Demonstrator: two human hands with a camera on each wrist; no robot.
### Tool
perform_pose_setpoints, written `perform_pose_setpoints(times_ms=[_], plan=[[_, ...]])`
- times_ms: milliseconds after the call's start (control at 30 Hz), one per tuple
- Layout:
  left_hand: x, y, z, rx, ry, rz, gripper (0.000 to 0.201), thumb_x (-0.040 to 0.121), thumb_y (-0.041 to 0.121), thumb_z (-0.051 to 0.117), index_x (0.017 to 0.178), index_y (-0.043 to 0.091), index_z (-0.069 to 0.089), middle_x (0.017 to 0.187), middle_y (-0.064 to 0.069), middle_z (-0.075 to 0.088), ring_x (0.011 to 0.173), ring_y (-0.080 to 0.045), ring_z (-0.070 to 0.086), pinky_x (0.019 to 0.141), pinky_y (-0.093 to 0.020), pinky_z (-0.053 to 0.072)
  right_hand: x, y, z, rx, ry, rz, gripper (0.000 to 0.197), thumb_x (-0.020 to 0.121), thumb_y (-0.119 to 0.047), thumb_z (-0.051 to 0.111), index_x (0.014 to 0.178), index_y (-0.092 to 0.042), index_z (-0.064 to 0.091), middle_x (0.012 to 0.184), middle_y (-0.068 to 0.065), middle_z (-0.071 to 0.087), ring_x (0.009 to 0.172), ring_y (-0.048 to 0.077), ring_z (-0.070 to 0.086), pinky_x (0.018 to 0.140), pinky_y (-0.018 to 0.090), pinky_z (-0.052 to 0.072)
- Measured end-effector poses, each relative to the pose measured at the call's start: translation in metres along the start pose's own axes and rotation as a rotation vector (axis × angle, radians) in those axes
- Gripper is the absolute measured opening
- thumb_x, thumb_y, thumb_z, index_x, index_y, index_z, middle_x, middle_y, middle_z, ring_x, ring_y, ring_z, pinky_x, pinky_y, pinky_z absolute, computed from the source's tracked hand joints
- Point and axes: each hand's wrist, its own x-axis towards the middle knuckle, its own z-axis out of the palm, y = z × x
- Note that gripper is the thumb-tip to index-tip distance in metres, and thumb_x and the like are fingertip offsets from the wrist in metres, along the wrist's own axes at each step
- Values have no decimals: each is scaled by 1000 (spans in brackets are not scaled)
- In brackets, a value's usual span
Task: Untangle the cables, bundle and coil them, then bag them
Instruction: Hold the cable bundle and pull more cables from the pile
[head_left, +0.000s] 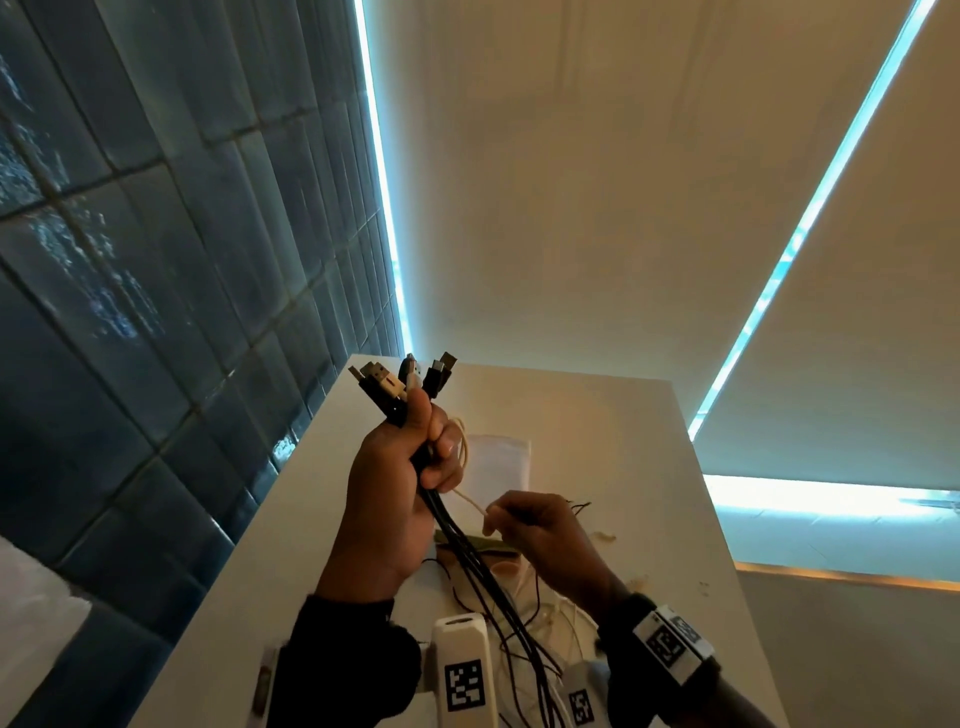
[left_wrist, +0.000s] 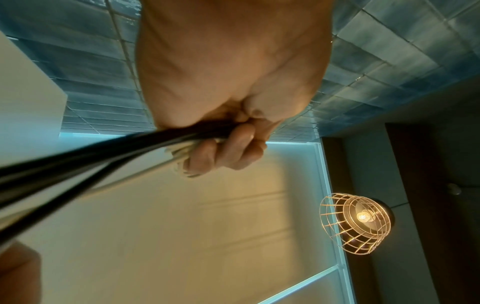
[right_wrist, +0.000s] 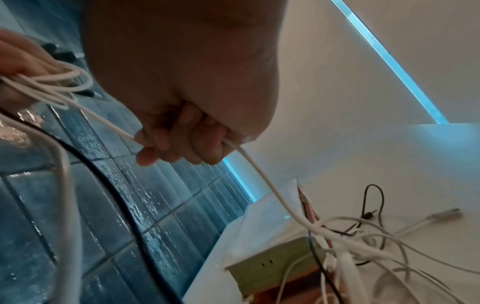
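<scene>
My left hand is raised above the white table and grips a bundle of black and white cables, their plugs sticking up past the thumb. In the left wrist view the curled fingers wrap the black cables. Just below and to the right, my right hand pinches one white cable that runs from white loops at the left hand down to a loose tangle on the table. A clear bag lies flat behind the hands.
A flat olive-green box lies under the tangle near the table's left edge. A blue tiled wall stands close on the left. Thin black wires and a white plug lie further out on the table.
</scene>
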Motion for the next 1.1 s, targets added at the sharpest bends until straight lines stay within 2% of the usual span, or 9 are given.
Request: perform_pose_setpoints(times_ms=[167, 300, 433, 533, 633, 833, 933, 1000, 1100], plan=[[1, 1, -1, 6, 30, -16, 36, 87, 41, 45, 63, 15, 44, 51, 5, 35, 38, -5, 24, 41, -21, 20, 5, 30, 2, -269, 62, -36, 23, 94, -12, 53, 76, -19, 65, 79, -2, 67, 80, 16, 68, 76, 38, 59], [-1, 6, 1, 1, 50, 4, 38, 86, 40, 45, 56, 17, 48, 49, 5, 33, 37, -5, 24, 37, -18, 22, 6, 50, 1, -442, 118, -69, 19, 94, -15, 53, 80, -21, 65, 78, -8, 68, 76, 5, 65, 70, 23, 55], [-5, 10, 3, 22, 57, 48, 38, 89, 41, 42, 62, 14, 43, 50, 6, 31, 37, -4, 23, 38, -19, 20, 8, 66, -2, -540, 124, -28, 17, 92, -15, 51, 86, -25, 63, 83, -7, 70, 79, 7, 67, 74, 34, 57], [-6, 17, 6, 48, 48, 92, 42, 97, 38, 37, 62, 15, 43, 50, 6, 30, 38, -5, 22, 41, -22, 17, 6, 70, 0, -527, 114, 4, 16, 93, -19, 50, 86, -23, 64, 84, -6, 71, 80, 6, 68, 76, 34, 58], [-8, 22, 9, 46, 39, 113, 45, 99, 36, 35, 61, 15, 43, 50, 7, 31, 38, -4, 23, 40, -21, 18, 2, 71, -3, -536, 109, 40, 19, 91, -15, 51, 78, -21, 63, 76, -7, 68, 73, 6, 64, 72, 34, 56], [-6, 22, 9, 56, 81, 91, 39, 93, 39, 42, 62, 15, 44, 49, 7, 26, 37, -4, 20, 40, -22, 14, 1, 67, -18, -642, 144, 172, 34, 95, -12, 45, 66, -29, 54, 71, -10, 59, 66, 3, 53, 61, 23, 43], [-1, 19, 8, 109, 125, 91, 42, 99, 35, 40, 61, 15, 42, 48, 7, 23, 37, -4, 17, 42, -25, 10, 8, 48, -24, -522, 357, 180, 27, 94, -14, 54, 70, -15, 67, 62, -9, 59, 55, 2, 49, 54, 19, 37], [1, 14, 9, 143, 153, 93, 42, 100, 34, 40, 63, 15, 40, 48, 7, 24, 37, -5, 17, 42, -26, 9, 13, 25, -27, -311, 474, 156, 23, 92, -16, 60, 72, -10, 69, 53, -7, 56, 45, 5, 45, 47, 20, 36], [2, 5, 10, 166, 168, 76, 41, 101, 35, 39, 64, 16, 40, 50, 6, 31, 40, -6, 21, 44, -26, 11, 11, -25, -22, 35, 469, 11, 18, 92, -13, 60, 78, -4, 66, 50, -1, 47, 40, 9, 36, 38, 21, 30]])
